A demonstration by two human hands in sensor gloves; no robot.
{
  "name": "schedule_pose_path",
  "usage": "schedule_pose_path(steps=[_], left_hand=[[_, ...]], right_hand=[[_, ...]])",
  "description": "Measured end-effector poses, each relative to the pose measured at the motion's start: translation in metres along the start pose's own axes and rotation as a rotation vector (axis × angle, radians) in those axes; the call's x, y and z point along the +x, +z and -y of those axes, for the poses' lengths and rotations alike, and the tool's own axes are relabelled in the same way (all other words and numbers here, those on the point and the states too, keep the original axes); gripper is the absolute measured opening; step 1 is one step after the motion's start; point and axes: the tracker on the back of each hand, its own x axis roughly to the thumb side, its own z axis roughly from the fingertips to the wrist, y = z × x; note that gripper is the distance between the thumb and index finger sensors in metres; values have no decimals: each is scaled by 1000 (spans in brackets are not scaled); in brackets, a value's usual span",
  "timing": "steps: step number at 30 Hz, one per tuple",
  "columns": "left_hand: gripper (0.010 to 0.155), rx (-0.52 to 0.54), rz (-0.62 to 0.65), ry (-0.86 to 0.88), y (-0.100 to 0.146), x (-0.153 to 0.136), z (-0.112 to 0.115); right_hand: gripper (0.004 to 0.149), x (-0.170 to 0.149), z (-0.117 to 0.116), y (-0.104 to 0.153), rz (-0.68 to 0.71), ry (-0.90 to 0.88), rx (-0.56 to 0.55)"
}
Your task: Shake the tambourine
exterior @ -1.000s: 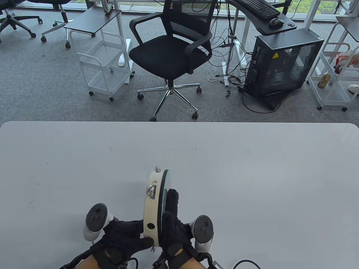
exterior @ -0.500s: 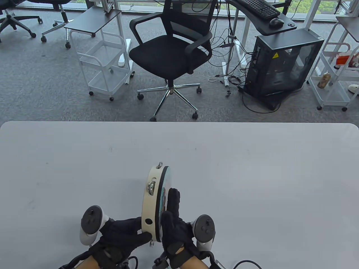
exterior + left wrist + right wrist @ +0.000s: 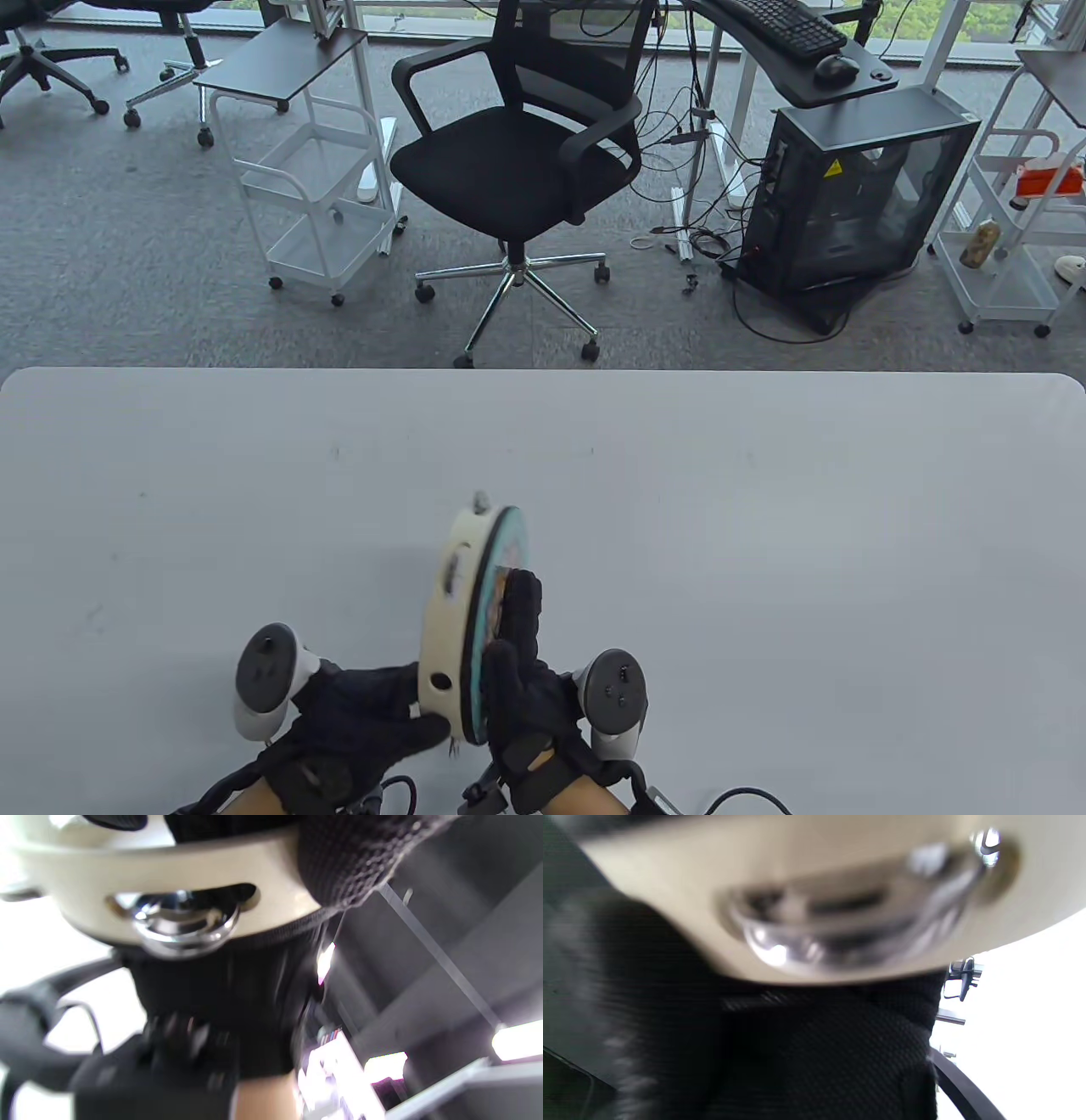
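A cream-rimmed tambourine [image 3: 450,620] with metal jingles stands on edge above the white table [image 3: 764,552], its printed drumhead facing right. My left hand [image 3: 399,722] grips the lower rim, thumb on the outside near a round hole. My right hand [image 3: 519,632] lies with its fingers stretched flat against the drumhead. The left wrist view shows the rim [image 3: 169,870] and a shiny jingle [image 3: 182,923] close up under my glove. The right wrist view is blurred and shows the rim [image 3: 840,878] with a jingle [image 3: 840,929].
Beyond the table's far edge are a black office chair [image 3: 517,170], a white cart [image 3: 314,195] and a black computer case [image 3: 857,187]. A cable [image 3: 747,798] runs along the table's near edge at the right.
The tambourine has shifted slightly left, its top tipping right, and its jingle now looks blurred. My left hand has moved left and a little nearer. My right hand stays on the drumhead.
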Motion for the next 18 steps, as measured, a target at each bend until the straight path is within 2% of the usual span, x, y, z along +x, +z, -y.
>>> schedule_pose_path(steps=[1, 3, 13, 18], left_hand=[[48, 57, 9, 10, 0, 1, 0], [47, 15, 1, -3, -2, 0, -1], [47, 56, -30, 0, 0, -7, -5], [47, 111, -71, -11, 3, -11, -13]], right_hand=[[91, 0, 1, -1, -7, -23, -38], [92, 2, 1, -1, -33, -43, 20], [93, -4, 6, -4, -50, -11, -12], [93, -5, 8, -4, -52, 18, -21]])
